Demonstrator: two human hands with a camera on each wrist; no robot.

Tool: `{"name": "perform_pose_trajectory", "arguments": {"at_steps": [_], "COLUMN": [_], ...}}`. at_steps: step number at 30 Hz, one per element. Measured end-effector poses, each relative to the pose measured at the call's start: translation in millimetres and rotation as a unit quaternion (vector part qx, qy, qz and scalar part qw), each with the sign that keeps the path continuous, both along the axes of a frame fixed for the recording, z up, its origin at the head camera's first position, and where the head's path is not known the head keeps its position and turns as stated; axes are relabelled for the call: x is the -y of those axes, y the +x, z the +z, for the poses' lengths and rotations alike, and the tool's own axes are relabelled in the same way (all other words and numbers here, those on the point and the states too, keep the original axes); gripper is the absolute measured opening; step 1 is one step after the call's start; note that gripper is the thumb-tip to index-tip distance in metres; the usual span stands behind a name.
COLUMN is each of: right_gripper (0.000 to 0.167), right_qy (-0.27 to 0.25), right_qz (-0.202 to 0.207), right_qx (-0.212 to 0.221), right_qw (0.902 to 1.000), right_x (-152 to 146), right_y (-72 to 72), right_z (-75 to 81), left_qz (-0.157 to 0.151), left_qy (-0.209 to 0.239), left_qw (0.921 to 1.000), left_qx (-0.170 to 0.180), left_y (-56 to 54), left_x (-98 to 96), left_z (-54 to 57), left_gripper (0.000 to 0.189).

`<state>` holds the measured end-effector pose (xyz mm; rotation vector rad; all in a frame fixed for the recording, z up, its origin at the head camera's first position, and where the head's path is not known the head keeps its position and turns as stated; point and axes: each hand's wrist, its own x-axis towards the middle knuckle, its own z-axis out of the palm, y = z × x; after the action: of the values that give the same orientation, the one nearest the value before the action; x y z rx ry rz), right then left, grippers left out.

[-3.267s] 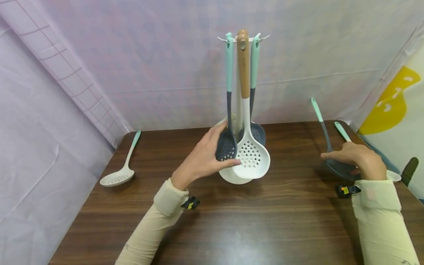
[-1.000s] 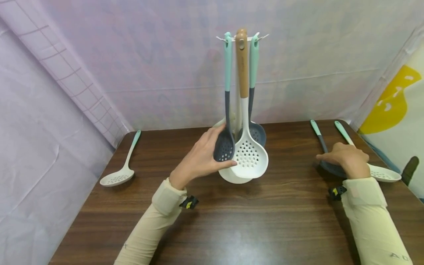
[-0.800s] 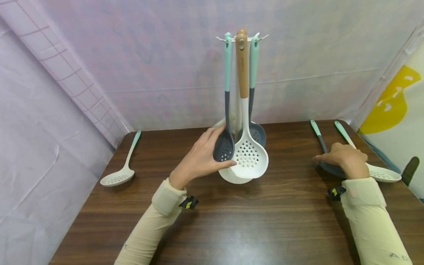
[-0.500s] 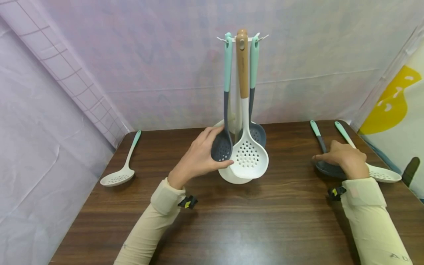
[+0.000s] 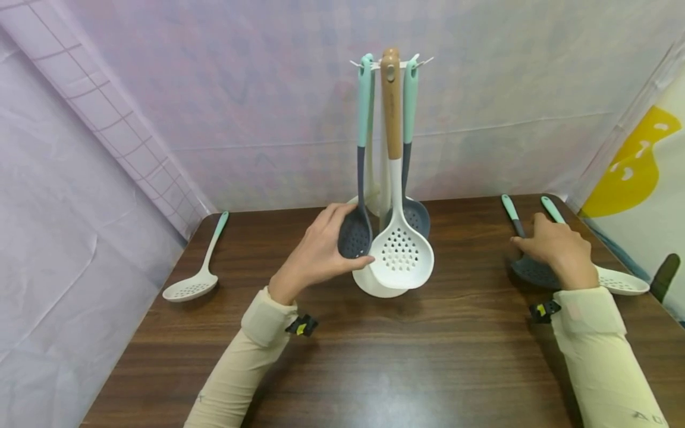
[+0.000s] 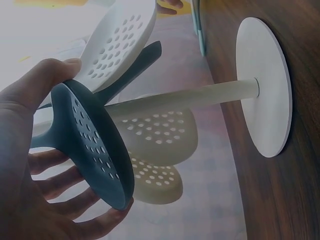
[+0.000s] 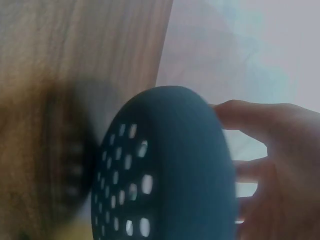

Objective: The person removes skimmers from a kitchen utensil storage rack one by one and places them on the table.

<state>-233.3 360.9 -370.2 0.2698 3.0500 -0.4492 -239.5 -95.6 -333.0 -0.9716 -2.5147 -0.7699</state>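
Gripping hanging dark skimmer (image 5: 353,238) in left hand (image 5: 316,252), farther left than before; spreading right hand (image 5: 562,249) wider over tabletop skimmer (image 5: 535,273).

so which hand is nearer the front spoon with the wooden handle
Left. The left hand is close beside the wooden-handled spoon, near its bowl; the right hand is well off to the right, by a dark spoon.

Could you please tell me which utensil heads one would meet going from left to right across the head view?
Left white head, hanging dark head held in the left grip, hanging white head below a wooden handle, right dark head by the right grip, right white head.
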Motion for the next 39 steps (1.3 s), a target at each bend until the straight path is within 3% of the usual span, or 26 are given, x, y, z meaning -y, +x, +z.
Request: {"name": "perform_pose_trajectory", "arguments": {"at_steps": [7, 18, 24, 31, 35, 39], "right_gripper": [0.083, 0.064, 0.063, 0.063, 0.056, 0.049], "right_qy": [0.003, 0.002, -0.019, -0.037, -0.053, -0.078], "right_qz": [0.015, 0.096, 0.120, 0.137, 0.161, 0.205], "right_qx": [-0.043, -0.114, -0.104, -0.121, -0.135, -0.163], "right_qw": [0.9989, 0.9888, 0.9872, 0.9824, 0.9761, 0.9618], "right_x": [9.5, 38.3, 57.3, 79.8, 97.0, 113.0], "right_y": [-1.4, -9.1, -10.1, -9.7, -7.7, -5.1], "right_z": [6.5, 20.4, 27.9, 36.7, 41.3, 43.6], "left_qz": [0.004, 0.029, 0.057, 0.088, 0.118, 0.156], "left_qy": [0.007, 0.014, 0.002, -0.017, -0.036, -0.065], "left_qw": [1.0000, 0.9994, 0.9981, 0.9953, 0.9914, 0.9843], "left_qx": [-0.004, 0.009, 0.022, 0.037, 0.045, 0.050], "left_y": [0.7, 2.7, 3.0, 4.3, 7.0, 10.6], "left_x": [3.5, 20.4, 43.8, 75.5, 95.0, 116.1], "left_z": [0.7, 1.5, -6.3, -13.9, -15.4, -19.5], "left_gripper": [0.103, 0.100, 0.101, 0.102, 0.102, 0.101]}}
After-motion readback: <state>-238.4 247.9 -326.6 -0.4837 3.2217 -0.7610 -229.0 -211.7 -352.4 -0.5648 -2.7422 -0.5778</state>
